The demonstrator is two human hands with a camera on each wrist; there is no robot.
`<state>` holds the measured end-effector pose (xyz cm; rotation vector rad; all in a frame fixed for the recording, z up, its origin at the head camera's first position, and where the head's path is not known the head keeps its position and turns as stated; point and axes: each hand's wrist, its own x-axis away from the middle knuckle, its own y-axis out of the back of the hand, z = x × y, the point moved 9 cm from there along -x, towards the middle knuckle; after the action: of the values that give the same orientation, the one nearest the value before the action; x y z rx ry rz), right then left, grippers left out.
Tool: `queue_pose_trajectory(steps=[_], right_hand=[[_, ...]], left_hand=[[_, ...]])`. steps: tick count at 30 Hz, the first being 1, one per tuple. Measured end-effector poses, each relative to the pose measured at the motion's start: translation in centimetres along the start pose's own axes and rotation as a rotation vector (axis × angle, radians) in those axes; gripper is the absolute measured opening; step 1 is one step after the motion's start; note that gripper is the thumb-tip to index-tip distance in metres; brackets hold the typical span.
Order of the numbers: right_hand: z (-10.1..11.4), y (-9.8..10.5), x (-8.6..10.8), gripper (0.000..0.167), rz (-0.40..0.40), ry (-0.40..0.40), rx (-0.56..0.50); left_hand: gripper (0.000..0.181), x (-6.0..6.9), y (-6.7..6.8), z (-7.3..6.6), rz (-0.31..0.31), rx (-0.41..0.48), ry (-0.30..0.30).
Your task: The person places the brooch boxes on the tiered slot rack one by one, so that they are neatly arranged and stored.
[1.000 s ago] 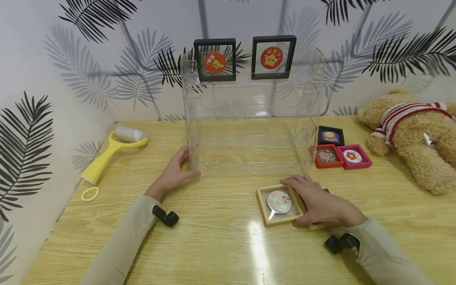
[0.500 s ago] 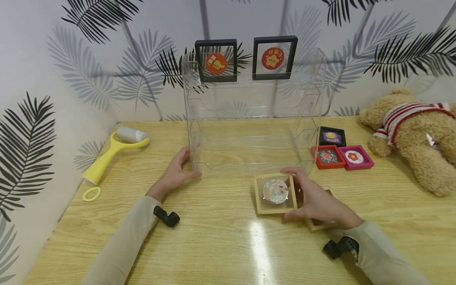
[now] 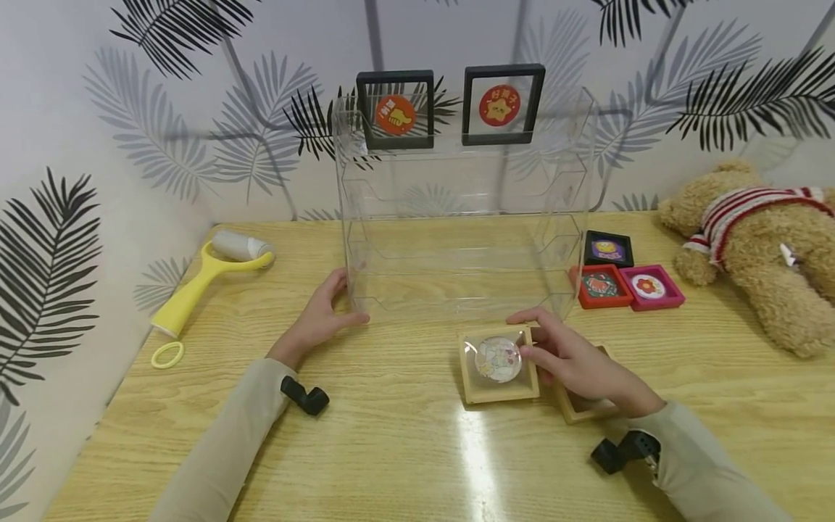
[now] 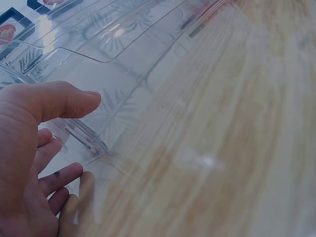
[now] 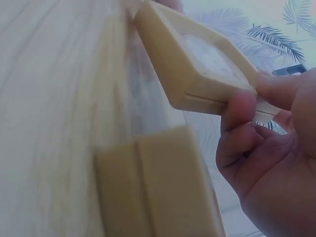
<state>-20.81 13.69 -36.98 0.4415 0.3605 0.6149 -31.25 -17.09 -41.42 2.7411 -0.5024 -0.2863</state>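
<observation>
Currently, clock hours about head-view centre: yellow roller (image 3: 212, 270) at 9, on tabletop (image 3: 385, 442). Left hand (image 3: 316, 319) at 8, fingers loose, thumb apart, beside lower left corner of clear rack (image 3: 457, 215); contact unclear. Rack at 12, two black frames (image 3: 396, 114) along its top. Wooden frame (image 3: 499, 360) between 4 and 5, tilted, right edge pinched by fingers of right hand (image 3: 577, 366). Second wooden frame (image 3: 583, 407) below that hand. Three small frames (image 3: 600, 286), teddy bear (image 3: 759, 246) at 3.

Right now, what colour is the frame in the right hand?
Pale tan; the frame shows best in the head view.
</observation>
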Motion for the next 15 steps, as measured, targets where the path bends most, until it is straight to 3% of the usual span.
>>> queue_pose_trajectory(steps=[9,15], right_hand=[[0.5,0.8,-0.9,0.028,-0.041,-0.056,-0.1],[1.7,1.4,-3.3,0.023,-0.075,0.015,-0.254]], left_hand=[[0.079,-0.2,0.0,-0.1,0.009,-0.017,-0.006],[0.079,-0.2,-0.1,-0.2,0.0,-0.006,-0.003]])
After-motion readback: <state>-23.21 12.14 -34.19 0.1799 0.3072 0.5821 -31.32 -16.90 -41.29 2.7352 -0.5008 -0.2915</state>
